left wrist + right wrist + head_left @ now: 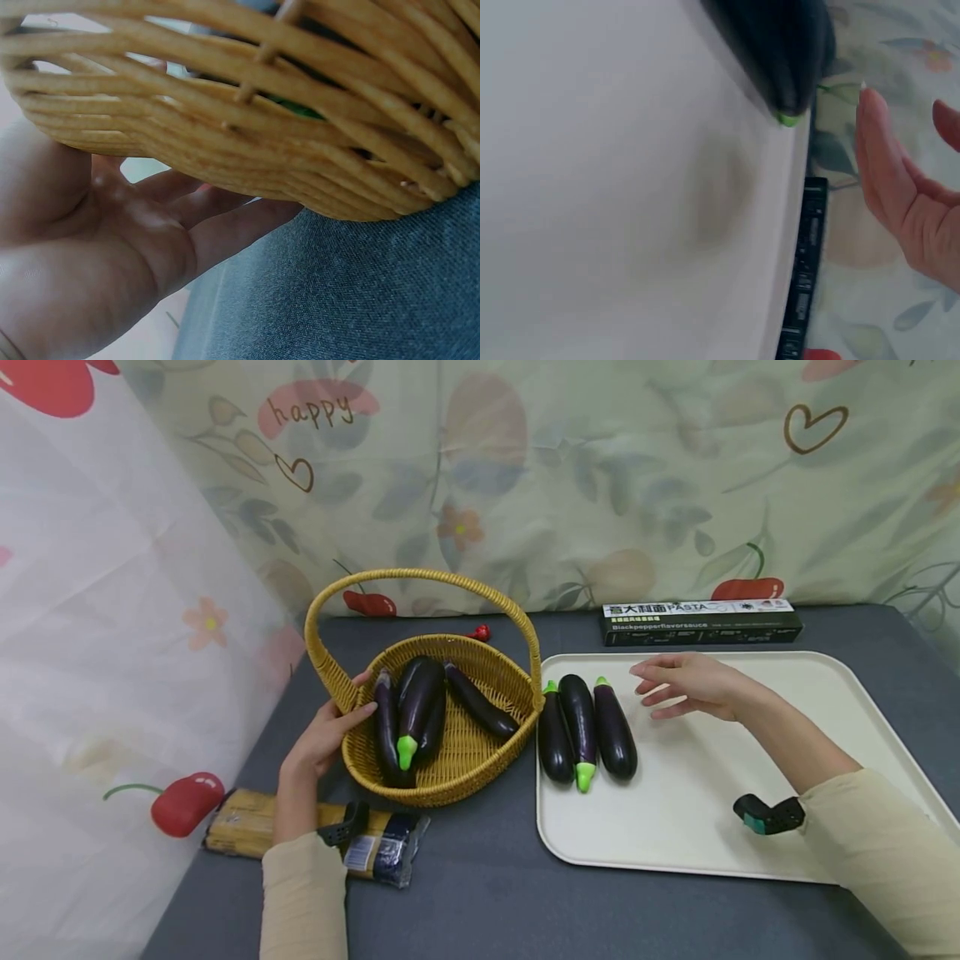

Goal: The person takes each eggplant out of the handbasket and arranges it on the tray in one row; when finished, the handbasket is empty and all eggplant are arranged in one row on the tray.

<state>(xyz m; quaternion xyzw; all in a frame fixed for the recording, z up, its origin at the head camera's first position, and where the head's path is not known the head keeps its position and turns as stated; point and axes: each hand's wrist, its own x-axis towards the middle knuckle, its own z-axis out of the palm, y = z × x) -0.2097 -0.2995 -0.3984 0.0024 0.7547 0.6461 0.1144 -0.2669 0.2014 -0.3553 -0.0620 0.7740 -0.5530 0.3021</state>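
Observation:
My left hand point(324, 735) grips the left side of a yellow wicker basket point(465, 789) with a tall arched handle. In the left wrist view, the fingers point(240, 229) reach beneath the woven wall. Several dark purple eggplants point(420, 697) lie in the basket, one showing a bright green stem end. Three more eggplants point(577, 718) lie side by side at the left end of a cream tray point(720, 827). To their right, my right hand point(693, 683) hovers over the tray with relaxed fingers, holding nothing. The right wrist view shows that hand point(922, 195) apart from the eggplants point(780, 52).
A black pasta box point(701, 625) stands behind the tray. A clear-wrapped pack of yellow noodles point(382, 847) lies under the left forearm. Behind the basket a small red object point(481, 632) peeks out. Patterned cloth point(525, 485) hangs along the back and left of the dark table point(480, 893).

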